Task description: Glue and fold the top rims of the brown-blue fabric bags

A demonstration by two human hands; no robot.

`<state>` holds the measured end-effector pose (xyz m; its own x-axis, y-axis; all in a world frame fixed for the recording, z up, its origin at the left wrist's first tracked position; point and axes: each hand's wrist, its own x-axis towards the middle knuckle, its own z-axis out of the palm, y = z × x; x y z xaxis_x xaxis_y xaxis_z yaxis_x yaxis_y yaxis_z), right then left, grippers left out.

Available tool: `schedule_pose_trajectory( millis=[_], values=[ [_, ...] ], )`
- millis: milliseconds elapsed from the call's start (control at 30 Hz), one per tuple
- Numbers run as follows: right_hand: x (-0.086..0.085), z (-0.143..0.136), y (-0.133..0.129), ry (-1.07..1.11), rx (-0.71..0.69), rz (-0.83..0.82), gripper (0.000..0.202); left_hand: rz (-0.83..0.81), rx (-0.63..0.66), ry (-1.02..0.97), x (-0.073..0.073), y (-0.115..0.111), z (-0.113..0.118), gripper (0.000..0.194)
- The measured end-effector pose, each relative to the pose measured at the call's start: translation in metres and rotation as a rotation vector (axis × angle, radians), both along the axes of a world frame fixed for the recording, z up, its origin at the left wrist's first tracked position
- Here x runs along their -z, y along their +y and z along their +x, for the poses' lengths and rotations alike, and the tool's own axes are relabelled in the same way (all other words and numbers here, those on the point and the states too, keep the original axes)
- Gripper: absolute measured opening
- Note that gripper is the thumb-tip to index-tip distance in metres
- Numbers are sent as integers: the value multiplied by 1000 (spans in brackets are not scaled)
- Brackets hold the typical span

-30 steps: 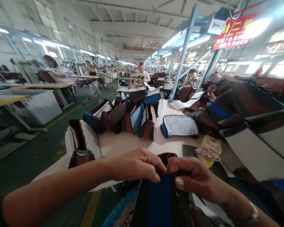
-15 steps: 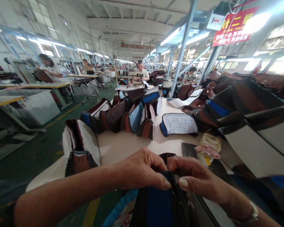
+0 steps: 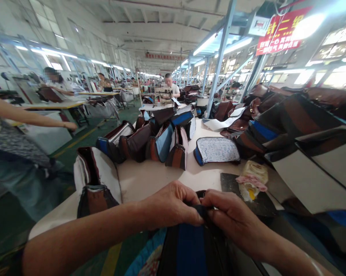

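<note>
Low in the middle of the head view is a dark bag point(image 3: 191, 249) with a blue stripe down its side. My left hand point(image 3: 175, 205) pinches the bag's top edge between thumb and fingers. Close beside it, my right hand point(image 3: 229, 211) is closed on the same edge, fingertips almost meeting the left ones. The lower part of the bag runs out of the frame, and the edge under my fingers is partly hidden. A small dark brown piece point(image 3: 201, 193) shows just behind my fingertips.
Several unfinished bags point(image 3: 137, 143) stand on the pale table point(image 3: 144, 180). A patterned panel point(image 3: 219, 150) lies behind my hands. At the right are a plastic container with a pink cloth point(image 3: 252, 180) and a heap of bags point(image 3: 294, 119). A person point(image 3: 17, 153) is at the left.
A person has come into view at the left with an arm stretched out. My right thumb has moved in closer to the left hand over the bag's edge.
</note>
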<state>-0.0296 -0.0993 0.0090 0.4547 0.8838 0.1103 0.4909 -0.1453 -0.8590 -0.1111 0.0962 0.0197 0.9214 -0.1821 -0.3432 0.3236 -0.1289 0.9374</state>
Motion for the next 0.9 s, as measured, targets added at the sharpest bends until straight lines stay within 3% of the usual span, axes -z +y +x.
schedule_pose_trajectory(
  millis=[200, 500, 733, 900],
  values=[
    [-3, -2, -5, 160, 23, -7, 15, -21, -22, 20, -3, 0, -2, 18],
    [-11, -2, 7, -65, 117, -91, 3, -13, -21, -1, -4, -3, -5, 19],
    [7, 6, 2, 342, -18, 60, 8, -43, -12, 9, -5, -3, -7, 20],
    [6, 5, 1, 343, -23, 89, 13, 71, 4, -36, -7, -5, -9, 26]
  ],
)
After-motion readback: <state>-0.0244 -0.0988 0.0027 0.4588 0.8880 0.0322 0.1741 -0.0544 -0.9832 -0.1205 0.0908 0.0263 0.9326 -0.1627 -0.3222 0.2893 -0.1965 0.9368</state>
